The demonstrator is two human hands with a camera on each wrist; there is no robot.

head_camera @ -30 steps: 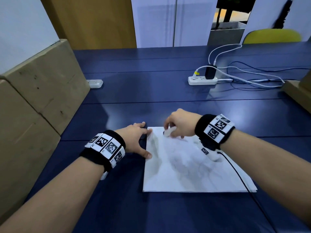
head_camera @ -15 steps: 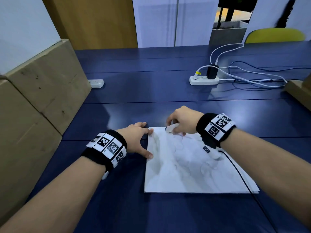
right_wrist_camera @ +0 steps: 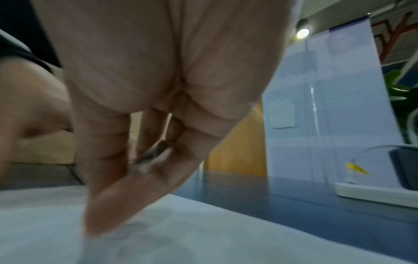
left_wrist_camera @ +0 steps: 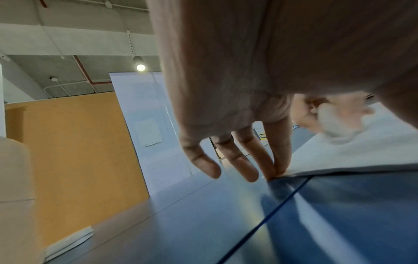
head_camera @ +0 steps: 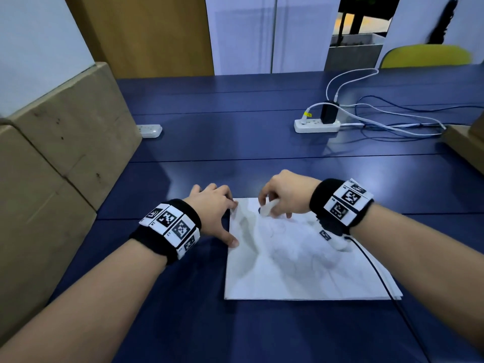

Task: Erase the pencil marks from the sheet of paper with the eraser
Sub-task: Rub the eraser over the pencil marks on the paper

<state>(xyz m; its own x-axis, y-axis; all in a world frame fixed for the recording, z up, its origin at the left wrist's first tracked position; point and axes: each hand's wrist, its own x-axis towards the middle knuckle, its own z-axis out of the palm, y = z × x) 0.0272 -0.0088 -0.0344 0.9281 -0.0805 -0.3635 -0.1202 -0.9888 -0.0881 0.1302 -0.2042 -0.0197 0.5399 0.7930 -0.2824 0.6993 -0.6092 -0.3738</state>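
A white sheet of paper [head_camera: 301,263] with faint grey pencil smudges lies on the blue table [head_camera: 235,142]. My right hand [head_camera: 284,195] pinches a white eraser [head_camera: 267,207] and presses it on the sheet's far edge near the left corner. In the right wrist view the eraser [right_wrist_camera: 149,159] shows blurred between the curled fingers above the paper [right_wrist_camera: 203,232]. My left hand [head_camera: 213,208] lies with spread, straight fingers at the sheet's far left corner. Its fingertips [left_wrist_camera: 278,171] press the paper [left_wrist_camera: 361,153] corner down, and the thumb rests on the left edge.
Large cardboard boxes [head_camera: 60,153] stand along the left. A white power strip [head_camera: 317,125] with a black plug and tangled cables sits at the far right. A small white device [head_camera: 150,130] lies far left. Another cardboard piece [head_camera: 463,142] is at the right edge.
My right hand has rubbed the eraser back and forth along the sheet's far edge, ending slightly left. The left hand has stayed pressing the corner.
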